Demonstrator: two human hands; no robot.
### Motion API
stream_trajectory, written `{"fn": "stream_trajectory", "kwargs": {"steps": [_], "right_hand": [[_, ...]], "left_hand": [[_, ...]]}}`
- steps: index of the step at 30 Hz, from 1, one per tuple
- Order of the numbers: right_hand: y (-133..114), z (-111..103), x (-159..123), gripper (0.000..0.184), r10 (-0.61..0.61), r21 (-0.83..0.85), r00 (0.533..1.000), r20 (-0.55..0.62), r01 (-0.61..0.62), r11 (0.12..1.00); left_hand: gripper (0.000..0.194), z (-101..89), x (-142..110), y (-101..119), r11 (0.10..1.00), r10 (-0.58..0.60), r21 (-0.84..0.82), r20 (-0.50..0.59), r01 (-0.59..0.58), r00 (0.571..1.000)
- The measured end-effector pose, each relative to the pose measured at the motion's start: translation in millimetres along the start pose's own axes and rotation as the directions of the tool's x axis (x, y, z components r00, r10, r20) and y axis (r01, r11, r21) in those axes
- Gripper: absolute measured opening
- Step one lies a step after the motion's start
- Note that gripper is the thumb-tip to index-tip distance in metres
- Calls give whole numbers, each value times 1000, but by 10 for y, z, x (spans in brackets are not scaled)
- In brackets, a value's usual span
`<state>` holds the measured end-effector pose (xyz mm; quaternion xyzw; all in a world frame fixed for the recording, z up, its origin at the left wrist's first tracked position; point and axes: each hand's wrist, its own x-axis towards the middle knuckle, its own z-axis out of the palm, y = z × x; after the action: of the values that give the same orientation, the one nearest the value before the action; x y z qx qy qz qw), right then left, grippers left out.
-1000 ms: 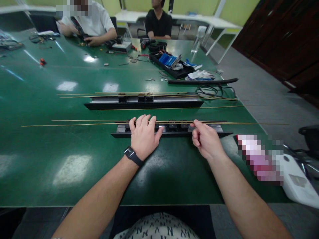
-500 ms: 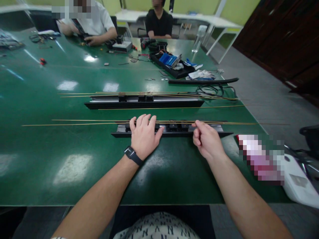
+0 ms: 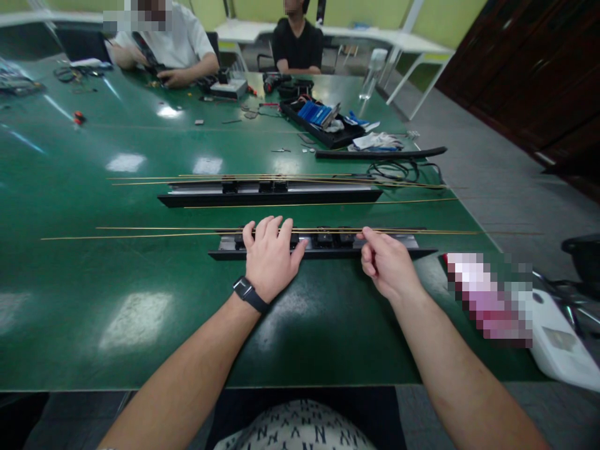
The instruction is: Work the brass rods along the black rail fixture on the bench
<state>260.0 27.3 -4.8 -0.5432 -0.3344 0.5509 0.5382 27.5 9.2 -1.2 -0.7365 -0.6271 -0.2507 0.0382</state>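
The left hand point(image 3: 272, 256) lies palm down, fingers loosely spread over the left half of a long, black-edged, silvery channel rail point(image 3: 328, 254) on the near part of the glossy green table point(image 3: 140, 269). The right hand point(image 3: 388, 259) has its fingers curled in, fingertips at the thin, straight, golden rods point(image 3: 140, 235) running left to right over this rail; whether they pinch one, I cannot tell. Farther off lies a similar black-edged rail point(image 3: 272, 199).

Gold rods point(image 3: 328, 232), black-and-silver channel point(image 3: 328, 254), green tabletop point(image 3: 140, 275), cream shirt point(image 3: 304, 425) with dark letters
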Motion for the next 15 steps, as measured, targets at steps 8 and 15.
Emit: {"fn": "stream_trajectory", "kwargs": {"steps": [8,15], "right_hand": [[-11,21,-7,35,6,28,1000,-13,-5,1000],[6,18,-6,30,-17,48,999,-29,18,999]], "left_hand": [[44,-19,9,7,1000,-7,-15,2,7,1000],[45,-12,3,-2,1000,-7,-14,7,7,1000]]}}
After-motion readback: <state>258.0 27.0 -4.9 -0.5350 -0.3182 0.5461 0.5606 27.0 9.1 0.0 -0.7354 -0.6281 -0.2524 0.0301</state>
